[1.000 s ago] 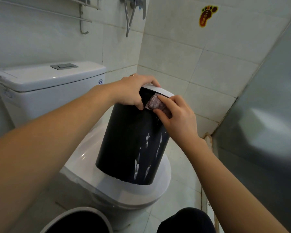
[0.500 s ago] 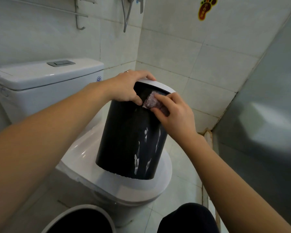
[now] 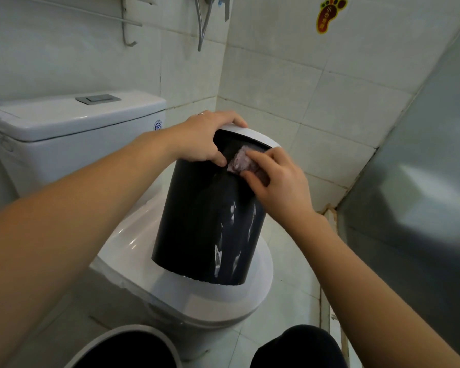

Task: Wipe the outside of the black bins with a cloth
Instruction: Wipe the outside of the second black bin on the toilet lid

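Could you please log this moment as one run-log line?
left hand: grips black bin rim | right hand: presses cloth on upper wall | bin: on closed toilet lid | second bin: bottom edge

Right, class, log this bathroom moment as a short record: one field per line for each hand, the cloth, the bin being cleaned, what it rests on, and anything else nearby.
left hand: grips the white rim, steadying the bin
right hand: presses the cloth against the bin's upper side
cloth: small crumpled pinkish-purple cloth, just below the rim
bin: tall round black plastic bin, wet streaks on its side
support: closed white toilet lid
nearby: second round grey-rimmed bin, bottom edge of view
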Demonstrator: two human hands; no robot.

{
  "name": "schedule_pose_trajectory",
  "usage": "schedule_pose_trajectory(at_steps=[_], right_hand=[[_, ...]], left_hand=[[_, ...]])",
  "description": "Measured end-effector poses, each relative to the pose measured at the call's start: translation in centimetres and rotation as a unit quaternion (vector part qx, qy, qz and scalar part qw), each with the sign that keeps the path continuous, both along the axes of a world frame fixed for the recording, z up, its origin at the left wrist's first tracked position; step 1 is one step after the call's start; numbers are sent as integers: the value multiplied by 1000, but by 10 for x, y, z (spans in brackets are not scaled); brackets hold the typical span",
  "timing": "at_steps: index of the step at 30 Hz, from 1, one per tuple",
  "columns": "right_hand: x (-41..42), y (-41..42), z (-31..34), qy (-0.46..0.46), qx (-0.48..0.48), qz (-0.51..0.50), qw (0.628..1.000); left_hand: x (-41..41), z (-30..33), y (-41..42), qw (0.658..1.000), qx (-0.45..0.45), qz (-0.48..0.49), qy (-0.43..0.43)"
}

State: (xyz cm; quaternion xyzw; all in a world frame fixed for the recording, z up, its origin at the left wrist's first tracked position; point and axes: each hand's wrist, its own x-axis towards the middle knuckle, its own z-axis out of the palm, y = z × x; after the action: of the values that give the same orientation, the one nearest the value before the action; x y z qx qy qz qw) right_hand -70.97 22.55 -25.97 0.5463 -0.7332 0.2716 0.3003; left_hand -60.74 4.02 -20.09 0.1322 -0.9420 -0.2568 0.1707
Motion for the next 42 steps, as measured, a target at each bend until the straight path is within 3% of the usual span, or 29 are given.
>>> schedule_pose_trajectory(at_steps=[5,11,20,22,27,35,42], right_hand=[[8,18,-22,54,64,63,995],[4,3,-10,-3,-9,-6,1000],[19,36,-57,60,61,92,992],[17,32,-50,72,57,80,992],[12,14,-27,4,-7,-6,1000],[26,43,-69,41,60,96,993],[20,20,-45,4,1,18,1000]], left_hand=[[2,-2,-3,1000,10,2,7],[2,-2,-1,1000,-15,13,1],[4,-5,-3,999,-28,18,-9],[2,-3,-1,999,-23,20,-12],[0,-2,4,999,-32,15,-3],[2,-4,-5,999,-8,33,-15],[-2,-5,-6,999,-28,32,-9]])
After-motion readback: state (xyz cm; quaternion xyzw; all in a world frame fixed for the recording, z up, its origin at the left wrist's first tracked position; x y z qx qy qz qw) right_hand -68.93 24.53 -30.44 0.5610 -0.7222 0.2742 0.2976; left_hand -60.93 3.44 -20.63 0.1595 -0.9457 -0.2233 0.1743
